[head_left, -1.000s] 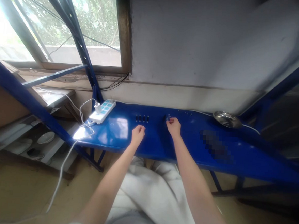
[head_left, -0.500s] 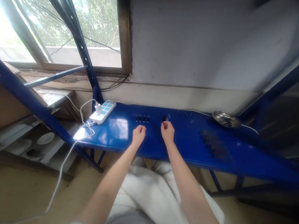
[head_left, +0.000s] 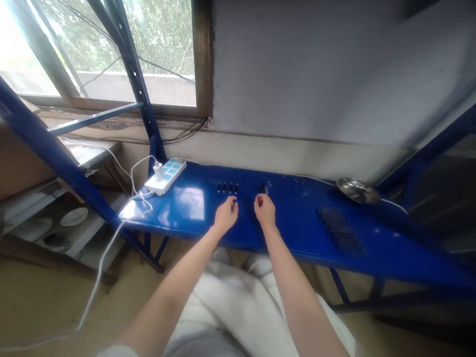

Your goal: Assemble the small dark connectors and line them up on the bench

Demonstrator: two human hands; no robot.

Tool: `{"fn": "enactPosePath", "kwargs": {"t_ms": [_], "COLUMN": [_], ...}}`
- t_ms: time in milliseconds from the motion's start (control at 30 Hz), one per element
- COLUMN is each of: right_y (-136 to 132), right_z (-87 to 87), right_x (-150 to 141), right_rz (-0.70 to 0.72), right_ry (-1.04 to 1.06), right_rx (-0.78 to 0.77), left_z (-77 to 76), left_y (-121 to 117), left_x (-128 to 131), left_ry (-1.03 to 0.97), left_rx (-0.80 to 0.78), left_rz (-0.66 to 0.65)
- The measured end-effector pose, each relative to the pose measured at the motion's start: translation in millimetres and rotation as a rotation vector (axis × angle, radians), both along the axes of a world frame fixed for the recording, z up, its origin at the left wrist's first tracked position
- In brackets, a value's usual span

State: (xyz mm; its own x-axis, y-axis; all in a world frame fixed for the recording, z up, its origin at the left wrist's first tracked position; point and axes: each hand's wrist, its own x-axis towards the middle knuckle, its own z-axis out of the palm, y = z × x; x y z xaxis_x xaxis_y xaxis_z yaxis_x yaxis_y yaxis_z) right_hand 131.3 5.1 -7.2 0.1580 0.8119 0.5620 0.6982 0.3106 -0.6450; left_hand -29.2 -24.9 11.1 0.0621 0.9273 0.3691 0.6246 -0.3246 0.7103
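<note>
My left hand (head_left: 226,214) hovers over the blue table (head_left: 292,226), its fingers curled in and the thumb close to the forefinger. Whatever lies between those fingertips is too small to make out. To its right, my right hand (head_left: 265,210) is closed in a pinch, and what it grips is hidden by the fingers. Beyond the left hand stands a row of several small black cylinders with pale ends (head_left: 228,188). A small dark piece (head_left: 262,188) and some clear small pieces (head_left: 268,187) lie just past the right hand.
A white power strip (head_left: 166,176) with a plug and cable sits at the table's left end. Towards the right are a shiny metal dish (head_left: 358,191) and a blurred-out dark object (head_left: 342,230). Tiny bits (head_left: 298,181) lie near the back edge. Blue rack posts (head_left: 134,79) rise at the side.
My left hand has shifted right, closer to my right hand, and its thumb and forefinger show a little more gap. My right hand has barely moved. The view has shifted slightly.
</note>
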Motion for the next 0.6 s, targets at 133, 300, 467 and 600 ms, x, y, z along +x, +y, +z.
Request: {"fn": "enactPosePath", "kwargs": {"t_ms": [133, 300, 467, 600], "right_y": [-0.3, -0.6, -1.8, -1.6], "right_z": [-0.2, 0.5, 2.1, 2.5], "right_x": [0.4, 0.2, -0.1, 0.0], "right_rz": [0.004, -0.002, 0.012, 0.015], "right_ry": [-0.013, -0.020, -0.012, -0.011], "right_rx": [-0.004, -0.022, -0.035, -0.033], "left_z": [1.6, 7.5, 17.5, 25.0], "left_y": [-1.5, 2.0, 16.4, 26.8], "left_x": [3.9, 11.0, 16.3, 18.8], "left_ry": [0.087, 0.259, 0.372, 0.423], "left_rx": [0.032, 0.002, -0.113, -0.178], "left_rz": [-0.026, -0.059, -0.020, 0.004]}}
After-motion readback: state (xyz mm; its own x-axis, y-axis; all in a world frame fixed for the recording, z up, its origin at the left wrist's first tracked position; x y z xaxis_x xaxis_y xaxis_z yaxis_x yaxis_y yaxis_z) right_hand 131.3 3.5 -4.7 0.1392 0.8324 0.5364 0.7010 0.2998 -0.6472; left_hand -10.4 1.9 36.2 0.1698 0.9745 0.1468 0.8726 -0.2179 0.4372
